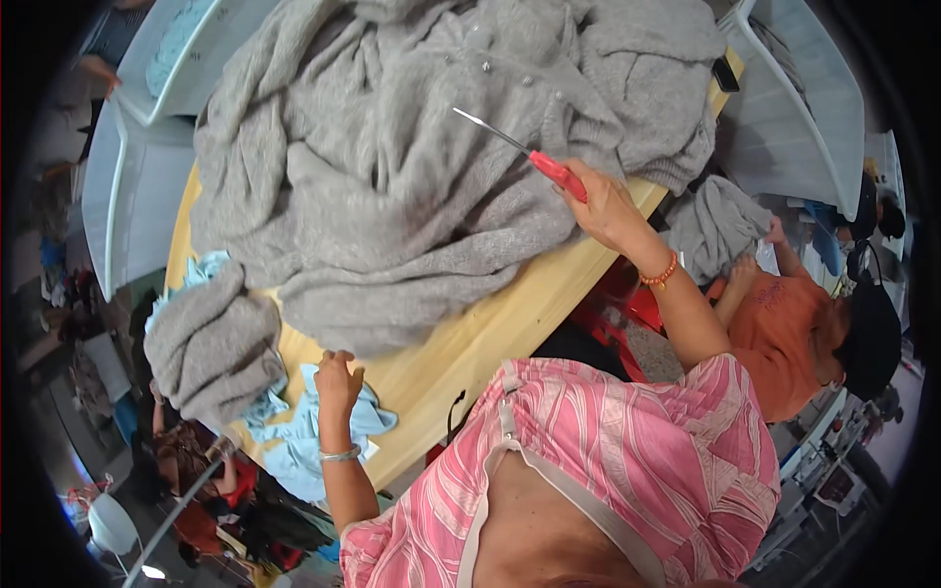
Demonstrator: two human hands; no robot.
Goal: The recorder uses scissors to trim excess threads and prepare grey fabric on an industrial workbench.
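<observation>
In my right hand is a red-handled tool with a thin metal shaft and a pale, narrow tip; its exact kind is too small to tell. The tip points up and left, over a large heap of grey knit sweaters with small shiny buttons. My left hand hovers low by the heap's near edge, fingers loosely bent, thumb apart and nothing visible in them. Below it lies light blue cloth. A bunched grey knit piece rests left of that hand, on more blue cloth.
The heap covers most of a light wooden table. White plastic bins stand at the far left, and another bin at the far right. At right, a person in orange handles a grey knit. A dark phone-like object lies at the table's edge.
</observation>
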